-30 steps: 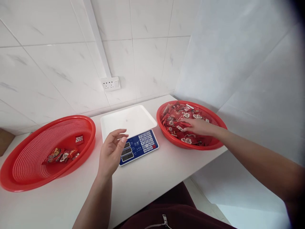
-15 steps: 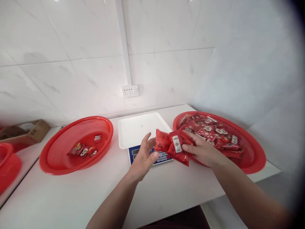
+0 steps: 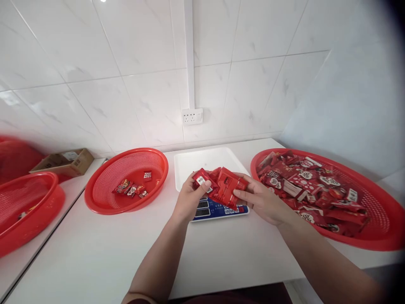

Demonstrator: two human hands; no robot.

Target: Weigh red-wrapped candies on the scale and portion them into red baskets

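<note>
Several small red snack packets are held between my two hands, in front of the scale. My left hand is closed on the packet at the left of the bunch, its thumb over a white label. On the right side of the bunch, my right hand grips more red packets with the thumb on top. Below and behind them stands a digital scale with a blue keypad and a white pan. Part of the pan and keypad is hidden by my hands and the packets.
At the right, a red plastic basket holds a heap of red packets. Another red basket at the left has several packets in it. Farther left are a third red basket and a cardboard box. A wall socket is behind.
My left hand has closed on part of the bunch, which was in my right hand alone. The packets are now spread between both hands. The view has turned slightly left.
</note>
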